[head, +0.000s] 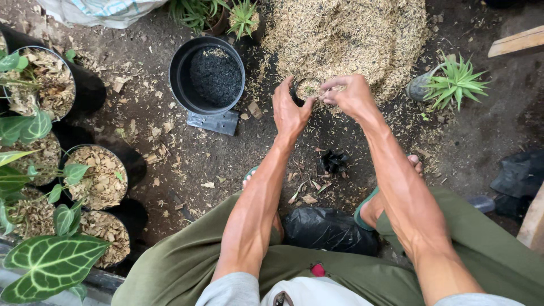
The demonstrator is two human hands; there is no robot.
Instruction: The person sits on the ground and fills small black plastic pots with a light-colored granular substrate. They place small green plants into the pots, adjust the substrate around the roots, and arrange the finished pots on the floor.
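While potted plants [85, 181] wait at left beside the black pot [207, 75], the left hand [289, 109] half-curls on a small black bag [297, 93] at the husk pile [345, 34], the right hand [351, 93] pinching its rim; spreading the mouth wide should help

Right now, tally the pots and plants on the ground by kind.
Black pot of dark soil: 1
Black pots topped with dry husk mulch: 3
Small spiky green plants: 3
Total: 7
Both hands are at the edge of the husk pile.
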